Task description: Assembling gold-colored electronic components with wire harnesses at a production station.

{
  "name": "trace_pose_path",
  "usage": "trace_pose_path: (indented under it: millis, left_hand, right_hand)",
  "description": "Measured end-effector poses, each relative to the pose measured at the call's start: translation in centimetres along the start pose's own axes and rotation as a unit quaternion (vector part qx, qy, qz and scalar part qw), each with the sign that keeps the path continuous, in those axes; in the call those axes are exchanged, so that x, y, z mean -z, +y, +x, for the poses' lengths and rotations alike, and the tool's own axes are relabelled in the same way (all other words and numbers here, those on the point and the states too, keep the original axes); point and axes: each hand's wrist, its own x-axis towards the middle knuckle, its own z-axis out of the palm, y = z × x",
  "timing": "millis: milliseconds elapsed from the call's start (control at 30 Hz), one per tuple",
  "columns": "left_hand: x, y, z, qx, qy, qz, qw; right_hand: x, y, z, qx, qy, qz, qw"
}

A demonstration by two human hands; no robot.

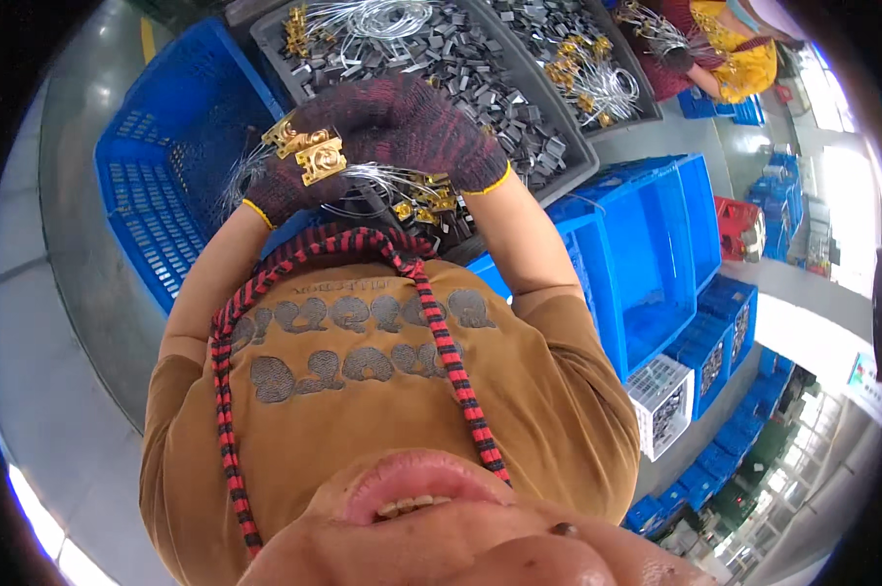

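Note:
Both my hands wear dark maroon knitted gloves with yellow cuffs. My left hand [287,191] is closed around brass-coloured metal parts [322,160] with thin silvery wires trailing from them. Curled over from the other side, my right hand [416,132] has its fingers against the same brass parts, partly hidden by them. Beneath the hands, more silvery wires [377,176] with brass ends lie in a bunch near my apron. Just beyond is a grey tray [575,146] full of small dark grey blocks [460,49], with a coil of wires [372,21] on top.
A blue perforated basket [119,186] stands at my left, with some wired parts inside. Blue crates [607,273] stand at my right, near a white crate [656,391]. Another tray of blocks and wires [602,88] lies further right, where a co-worker's gloved hand [673,61] holds wires.

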Motion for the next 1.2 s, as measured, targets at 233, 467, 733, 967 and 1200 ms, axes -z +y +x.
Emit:
trace_pose_path:
  millis: [233,467,733,967,1200]
  left_hand:
    - [4.3,2.3,1.8,-0.05,0.196,-0.126,0.971]
    - [0.1,-0.6,0.7,-0.012,-0.101,-0.035,0.994]
    - [-5.5,-3.1,-1.0,-0.084,0.147,-0.12,0.978]
    - [-6.4,-3.4,-1.9,0.029,0.025,-0.203,0.978]
    - [2.1,1.2,-0.2,0.045,-0.05,-0.107,0.992]
  right_hand:
    - [-0.7,0.6,1.5,0.053,0.021,-0.067,0.996]
    - [0.5,3.1,1.8,-0.026,0.069,0.153,0.986]
    - [-0.9,-2.6,0.8,-0.013,0.138,-0.211,0.968]
    - [3.1,9.8,-11.5,-0.207,0.461,0.387,0.772]
    - [9.7,5.3,-6.6,-0.42,0.313,-0.076,0.849]
